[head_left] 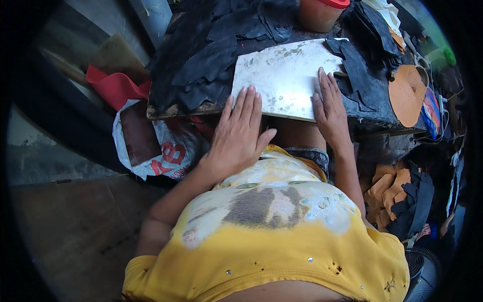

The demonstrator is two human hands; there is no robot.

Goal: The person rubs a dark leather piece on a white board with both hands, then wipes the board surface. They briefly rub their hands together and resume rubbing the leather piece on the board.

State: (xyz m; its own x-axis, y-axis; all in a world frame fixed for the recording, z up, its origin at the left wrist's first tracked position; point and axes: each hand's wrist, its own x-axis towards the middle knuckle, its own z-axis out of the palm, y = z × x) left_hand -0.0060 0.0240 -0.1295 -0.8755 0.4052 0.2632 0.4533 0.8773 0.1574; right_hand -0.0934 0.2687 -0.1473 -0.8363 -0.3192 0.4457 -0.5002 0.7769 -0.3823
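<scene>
On the dark bench [173, 108] in front of you lies a pale, scuffed slab [284, 75], and both your hands rest flat on its near edge. Your left hand [239, 133] lies open, fingers together and straight, its fingertips touching the slab's near left corner while the palm hangs off the bench edge above your lap. Your right hand [329, 108] is open too, fingers stretched along the slab's right side, gripping nothing. Black leather scraps [211, 50] pile over the bench's left and far part, and more black pieces [354, 70] lie just right of the slab, touching your right fingertips. A red-lidded tub [319, 12] stands beyond the slab's far edge. An orange cut-out [406, 93] sits at the bench's right end. Left of the bench, a white bag [161, 148] and a red sheet [115, 85] lie against it, above a brown floor [75, 226]. Orange and black offcuts [397, 194] heap low on your right.
</scene>
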